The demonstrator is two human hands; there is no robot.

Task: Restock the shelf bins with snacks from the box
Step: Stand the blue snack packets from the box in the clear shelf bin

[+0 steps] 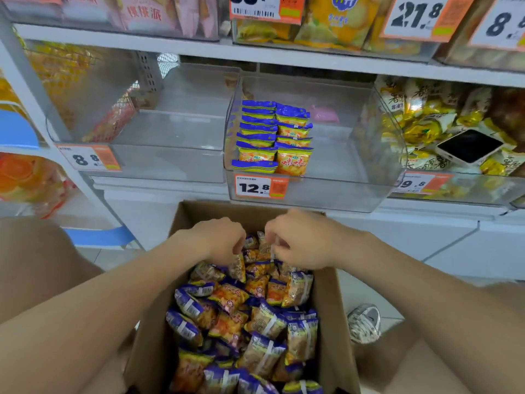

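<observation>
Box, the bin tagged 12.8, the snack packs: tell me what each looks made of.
Box: brown cardboard, matte, with plain folded walls. Bin: clear rigid plastic, glossy; the shelf shows through its walls. Snack packs: probably thin plastic film, shiny and printed, crinkled with glints of light.

The left forearm [85,308] and right forearm [426,280] are both bare, uncovered from the wrists back to the bottom corners of the view. The left hand [218,240] and right hand [301,240] are bare too. Their fingertips are blurred, so nails and finer detail cannot be made out. A bare knee [34,265] fills the left edge, and a second bare leg [420,365] shows at the lower right. Beside that leg is 1 sneaker [364,322]: white, with a dark scribbled print across its upper, a rounded toe and a shadowed opening.
</observation>
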